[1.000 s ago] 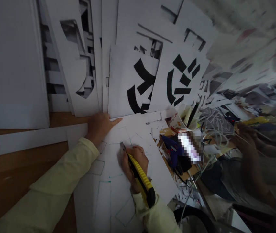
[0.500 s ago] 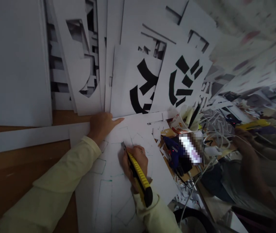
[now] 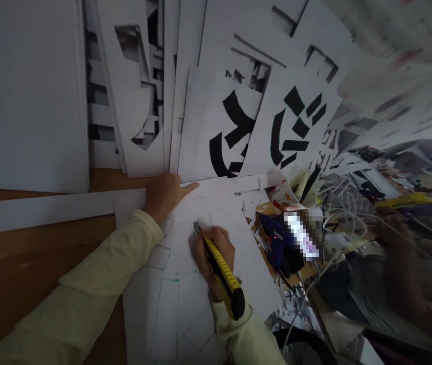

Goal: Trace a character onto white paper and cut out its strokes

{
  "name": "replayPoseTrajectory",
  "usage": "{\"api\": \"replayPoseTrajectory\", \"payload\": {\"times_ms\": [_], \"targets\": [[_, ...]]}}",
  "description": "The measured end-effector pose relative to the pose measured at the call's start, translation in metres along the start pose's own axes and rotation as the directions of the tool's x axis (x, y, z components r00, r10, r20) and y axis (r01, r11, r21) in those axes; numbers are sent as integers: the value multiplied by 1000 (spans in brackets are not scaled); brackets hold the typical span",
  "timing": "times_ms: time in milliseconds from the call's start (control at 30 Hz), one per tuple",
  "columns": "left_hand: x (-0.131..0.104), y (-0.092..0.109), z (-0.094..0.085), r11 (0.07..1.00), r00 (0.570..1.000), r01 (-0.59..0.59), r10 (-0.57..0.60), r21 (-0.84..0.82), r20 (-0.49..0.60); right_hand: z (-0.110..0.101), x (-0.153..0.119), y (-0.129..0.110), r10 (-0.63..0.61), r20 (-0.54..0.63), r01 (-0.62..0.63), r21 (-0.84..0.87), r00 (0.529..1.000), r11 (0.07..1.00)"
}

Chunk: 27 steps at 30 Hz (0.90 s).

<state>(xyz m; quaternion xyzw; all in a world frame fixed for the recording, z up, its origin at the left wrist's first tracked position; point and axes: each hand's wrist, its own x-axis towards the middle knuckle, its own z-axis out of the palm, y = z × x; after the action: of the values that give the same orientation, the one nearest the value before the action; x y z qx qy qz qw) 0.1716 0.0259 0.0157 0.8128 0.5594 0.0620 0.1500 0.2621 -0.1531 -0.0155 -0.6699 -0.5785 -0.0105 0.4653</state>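
Note:
A white board (image 3: 149,309) marked with green and faint outlines of angular shapes lies in front of me. My left hand (image 3: 165,196) rests at its upper left edge, thumb stretched out flat to the right; its other fingers are mostly hidden. In my right hand (image 3: 214,248) is a yellow and black utility knife (image 3: 221,264), gripped closed like a pen. Its tip touches or nearly touches the board among the drawn lines, close to the left thumb. Behind the board stand two white panels, the left panel (image 3: 196,121) and the right panel (image 3: 263,147), with black shapes.
More white boards with cut-outs (image 3: 155,157) lean at the back. At right are a printed paper cup (image 3: 286,195) with tools, a blue glue gun (image 3: 274,238), a blurred bright screen (image 3: 301,235) and tangled white cable (image 3: 345,223). A co-worker's arm (image 3: 401,268) shows far right.
The whole view has shifted slightly, so most things appear a little further right. My right hand keeps the utility knife near the same lines; my left hand stays on the board.

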Motion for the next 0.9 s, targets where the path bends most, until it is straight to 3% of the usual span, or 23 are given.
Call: {"api": "replayPoseTrajectory", "payload": {"times_ms": [233, 467, 900], "targets": [[3, 0, 0, 1000, 1000, 22, -22, 2, 14, -4, 0, 2, -124, -46, 122, -46, 991, 991], [2, 0, 1, 1000, 1000, 7, -7, -10, -17, -4, 3, -2, -16, 14, 16, 17, 1000, 1000], [2, -2, 0, 997, 1000, 27, -28, -75, -2, -14, 13, -5, -30, 132, 24, 47, 991, 999]]}}
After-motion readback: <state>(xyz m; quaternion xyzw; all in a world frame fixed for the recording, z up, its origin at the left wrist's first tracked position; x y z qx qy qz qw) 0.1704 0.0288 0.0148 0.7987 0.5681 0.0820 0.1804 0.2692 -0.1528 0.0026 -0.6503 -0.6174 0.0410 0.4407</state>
